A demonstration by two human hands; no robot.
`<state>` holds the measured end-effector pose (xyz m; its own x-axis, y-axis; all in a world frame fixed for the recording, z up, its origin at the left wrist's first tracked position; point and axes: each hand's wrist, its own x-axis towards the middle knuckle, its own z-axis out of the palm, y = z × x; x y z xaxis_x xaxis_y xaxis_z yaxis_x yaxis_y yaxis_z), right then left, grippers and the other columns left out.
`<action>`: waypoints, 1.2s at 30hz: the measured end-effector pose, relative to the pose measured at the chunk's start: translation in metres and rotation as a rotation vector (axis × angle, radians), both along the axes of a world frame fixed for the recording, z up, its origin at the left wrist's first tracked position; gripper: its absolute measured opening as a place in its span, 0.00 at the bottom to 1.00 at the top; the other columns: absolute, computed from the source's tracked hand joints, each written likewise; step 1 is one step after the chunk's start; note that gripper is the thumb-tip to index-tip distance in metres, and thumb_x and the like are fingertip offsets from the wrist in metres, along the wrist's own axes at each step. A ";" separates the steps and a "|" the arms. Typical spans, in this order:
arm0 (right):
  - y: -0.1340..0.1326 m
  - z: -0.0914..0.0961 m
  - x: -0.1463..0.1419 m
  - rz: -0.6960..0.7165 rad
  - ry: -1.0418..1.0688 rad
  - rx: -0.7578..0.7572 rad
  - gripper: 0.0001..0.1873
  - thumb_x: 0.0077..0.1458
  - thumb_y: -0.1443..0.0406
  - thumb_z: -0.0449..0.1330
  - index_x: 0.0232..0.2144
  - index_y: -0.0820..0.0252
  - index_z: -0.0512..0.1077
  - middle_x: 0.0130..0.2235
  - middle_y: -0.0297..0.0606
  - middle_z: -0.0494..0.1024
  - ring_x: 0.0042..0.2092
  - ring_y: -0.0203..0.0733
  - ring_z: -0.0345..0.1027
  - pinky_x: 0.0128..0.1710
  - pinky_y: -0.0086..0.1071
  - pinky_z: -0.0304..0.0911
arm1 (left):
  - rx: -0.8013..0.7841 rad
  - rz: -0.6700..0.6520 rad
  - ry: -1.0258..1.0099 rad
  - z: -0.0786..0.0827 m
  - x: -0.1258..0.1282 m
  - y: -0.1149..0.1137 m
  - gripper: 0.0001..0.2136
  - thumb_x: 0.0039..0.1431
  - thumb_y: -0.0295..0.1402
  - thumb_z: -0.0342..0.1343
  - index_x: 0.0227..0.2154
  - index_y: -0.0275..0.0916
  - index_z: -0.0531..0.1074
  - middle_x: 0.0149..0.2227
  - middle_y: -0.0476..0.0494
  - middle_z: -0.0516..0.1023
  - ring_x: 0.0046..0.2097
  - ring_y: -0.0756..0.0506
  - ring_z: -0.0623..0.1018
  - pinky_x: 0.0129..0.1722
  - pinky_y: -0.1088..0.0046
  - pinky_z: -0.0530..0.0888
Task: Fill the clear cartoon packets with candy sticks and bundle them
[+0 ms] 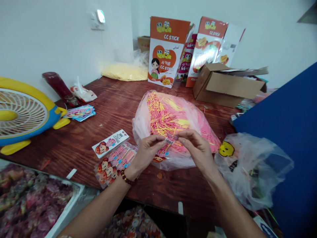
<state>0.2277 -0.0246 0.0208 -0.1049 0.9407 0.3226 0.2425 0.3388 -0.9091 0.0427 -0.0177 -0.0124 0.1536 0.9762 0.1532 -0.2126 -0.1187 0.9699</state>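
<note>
Both hands meet over the table's near middle, pinching one small clear printed packet point(166, 147) with a cartoon face at its lower end. My left hand point(146, 152), with a bead bracelet on the wrist, grips the packet's left side. My right hand point(195, 147) grips the right side near its barcode. Just behind the hands lies a big clear plastic bag of pink and yellow sticks point(173, 119). A pile of filled packets point(114, 164) sits left of my left hand, with one flat packet point(110, 143) above it.
A yellow and blue fan point(22, 114) stands at the left. Orange CC Stick boxes point(166, 51) and an open cardboard box point(229, 85) are at the back. A crumpled clear bag point(252, 165) lies at the right beside a blue panel point(292, 132). The wooden table point(119, 105) carries more packets point(80, 112).
</note>
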 end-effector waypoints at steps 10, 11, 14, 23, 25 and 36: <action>0.010 0.006 -0.016 0.061 0.023 -0.152 0.08 0.54 0.62 0.62 0.27 0.59 0.76 0.26 0.32 0.77 0.28 0.34 0.68 0.30 0.29 0.63 | -0.143 -0.049 -0.089 0.003 -0.013 0.000 0.09 0.53 0.35 0.64 0.35 0.37 0.79 0.34 0.47 0.79 0.36 0.50 0.75 0.38 0.76 0.71; 0.011 0.007 -0.018 0.067 0.032 -0.162 0.08 0.54 0.61 0.62 0.27 0.59 0.75 0.25 0.32 0.76 0.28 0.34 0.68 0.30 0.29 0.62 | -0.182 -0.113 -0.072 0.003 -0.016 0.000 0.09 0.51 0.35 0.65 0.34 0.36 0.79 0.33 0.47 0.79 0.34 0.50 0.75 0.36 0.76 0.71; 0.014 0.009 -0.022 0.110 0.055 -0.223 0.09 0.52 0.59 0.63 0.26 0.60 0.74 0.25 0.32 0.76 0.28 0.35 0.68 0.28 0.28 0.62 | -0.224 -0.209 -0.009 0.005 -0.024 -0.001 0.10 0.50 0.36 0.66 0.29 0.34 0.76 0.29 0.48 0.76 0.29 0.51 0.72 0.31 0.76 0.68; 0.021 0.003 -0.038 0.186 0.084 -0.346 0.12 0.48 0.56 0.65 0.25 0.59 0.72 0.23 0.29 0.72 0.25 0.32 0.63 0.22 0.26 0.58 | -0.182 -0.129 0.166 0.008 -0.037 -0.007 0.10 0.53 0.37 0.63 0.25 0.34 0.74 0.24 0.50 0.71 0.27 0.52 0.67 0.28 0.76 0.64; 0.022 0.002 -0.042 0.205 0.081 -0.349 0.12 0.48 0.56 0.65 0.25 0.59 0.72 0.24 0.29 0.72 0.25 0.32 0.64 0.22 0.26 0.57 | -0.209 -0.108 0.150 0.006 -0.041 -0.008 0.11 0.51 0.38 0.64 0.25 0.34 0.74 0.24 0.51 0.71 0.26 0.52 0.67 0.27 0.76 0.64; 0.021 -0.029 -0.099 0.209 0.102 -0.454 0.08 0.51 0.61 0.60 0.33 0.59 0.70 0.23 0.30 0.74 0.25 0.37 0.72 0.17 0.24 0.57 | -0.188 -0.128 0.360 0.007 -0.111 -0.018 0.10 0.50 0.36 0.64 0.32 0.36 0.77 0.32 0.47 0.78 0.33 0.48 0.74 0.35 0.74 0.71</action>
<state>0.1290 -0.0041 -0.0085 -0.2955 0.9506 -0.0953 0.1145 -0.0638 -0.9914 -0.0679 -0.0362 -0.0055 0.2864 0.9516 -0.1118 0.1425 0.0731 0.9871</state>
